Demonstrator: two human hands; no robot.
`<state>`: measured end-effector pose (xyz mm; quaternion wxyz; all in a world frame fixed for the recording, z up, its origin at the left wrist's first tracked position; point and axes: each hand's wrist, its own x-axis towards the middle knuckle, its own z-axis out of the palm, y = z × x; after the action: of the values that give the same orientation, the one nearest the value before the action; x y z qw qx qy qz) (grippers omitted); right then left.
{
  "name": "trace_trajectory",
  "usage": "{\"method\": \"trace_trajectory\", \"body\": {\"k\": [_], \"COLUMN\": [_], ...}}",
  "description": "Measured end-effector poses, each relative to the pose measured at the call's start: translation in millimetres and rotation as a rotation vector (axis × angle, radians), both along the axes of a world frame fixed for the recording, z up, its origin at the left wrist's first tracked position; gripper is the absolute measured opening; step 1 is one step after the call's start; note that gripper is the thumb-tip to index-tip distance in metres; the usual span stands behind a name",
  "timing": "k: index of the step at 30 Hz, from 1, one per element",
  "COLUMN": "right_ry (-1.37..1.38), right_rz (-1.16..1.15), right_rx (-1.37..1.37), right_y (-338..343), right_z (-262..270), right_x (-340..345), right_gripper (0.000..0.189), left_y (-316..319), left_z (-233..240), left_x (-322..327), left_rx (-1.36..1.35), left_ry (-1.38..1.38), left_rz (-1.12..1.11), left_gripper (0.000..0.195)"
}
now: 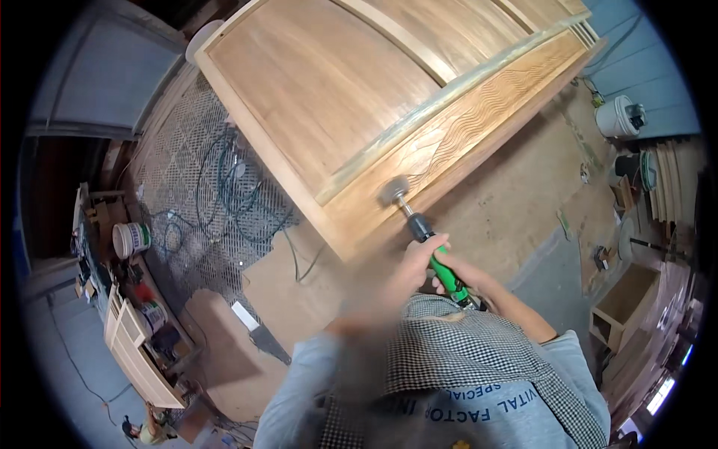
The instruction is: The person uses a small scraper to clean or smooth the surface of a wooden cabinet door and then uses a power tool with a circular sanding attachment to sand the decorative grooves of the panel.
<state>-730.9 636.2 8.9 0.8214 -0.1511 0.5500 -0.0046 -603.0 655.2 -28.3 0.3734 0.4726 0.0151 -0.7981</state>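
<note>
My left hand (pixel 418 262) is closed around the front part of a green and black die grinder (pixel 443 269). Behind it, my right hand (pixel 463 268) grips the tool's green body. A round sanding or brush head (pixel 394 191), blurred, sits on the grinder's shaft against or just over the near end of a wooden rail (pixel 426 149). Carved wavy lines run along the rail's farther part. Beyond a raised, pale-edged moulding lies a large recessed wooden panel (pixel 325 84). Whether the head touches the wood cannot be told.
Coiled dark hoses (pixel 230 185) lie on a perforated floor mat at the left. White buckets (pixel 132 240) stand farther left, another bucket (pixel 620 117) at the right. An open wooden box (pixel 628 303) sits at the lower right. A person (pixel 148 429) is at the far lower left.
</note>
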Motion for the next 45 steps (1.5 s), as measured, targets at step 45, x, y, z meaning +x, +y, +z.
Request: {"method": "trace_trajectory", "body": {"k": [45], "right_ry": [0.088], "right_rz": [0.419], "right_rx": [-0.223], "right_y": [30.7], "right_z": [-16.8], "right_x": [40.4], "right_gripper": [0.067], "left_y": [43.3], "left_z": [-15.5], "left_x": [40.5], "left_rx": [-0.030], "left_ry": [-0.156], "left_rz": [0.166], "left_gripper": [0.021]}}
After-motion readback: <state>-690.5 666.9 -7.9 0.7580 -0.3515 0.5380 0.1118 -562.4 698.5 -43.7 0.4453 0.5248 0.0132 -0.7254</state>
